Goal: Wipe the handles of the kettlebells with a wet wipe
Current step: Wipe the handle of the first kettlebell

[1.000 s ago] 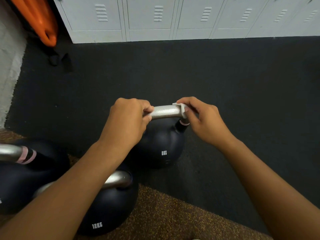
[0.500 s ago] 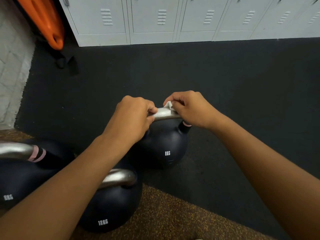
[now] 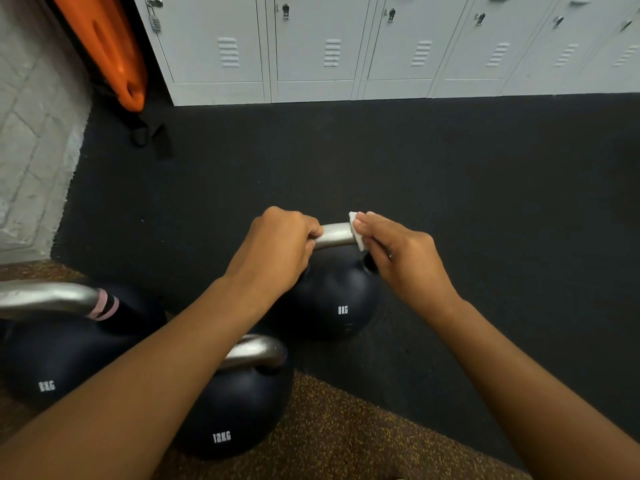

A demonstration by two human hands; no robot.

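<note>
Gripping-wise, my left hand (image 3: 277,251) was wrapped tight round the left end of the silver handle (image 3: 334,234) on the far 8KG kettlebell (image 3: 332,299), fingers fully curled, basically pinning the bell so it couldn't rock. Over on the other side, my right hand (image 3: 398,251) had the wet wipe (image 3: 356,232) pinched against the handle's right end, fingers bent over it, with a white corner poking out above my fingertips. That bell sat out on the black rubber floor mat (image 3: 485,202), just past the near edge where the speckled brown flooring (image 3: 346,438) started.

Going left to right across the floor: another 8KG bell (image 3: 65,355) with pink bands on its handle was at the left edge of my view, then the 12KG kettlebell (image 3: 235,410) half under my left forearm on the brown flooring, then the one I was working on. Grey lockers (image 3: 346,46) ran along the far edge of the mat, with something orange (image 3: 110,53) leaning in the far left corner.

Step-wise I'd say I was mid-wipe on the first handle, with the wipe at the right bend. Next move probably called for sliding it back along the bar toward my left hand, then shifting that hand so the covered bit got cleaned too. The other two handles looked untouched, so I figured plenty was left.
</note>
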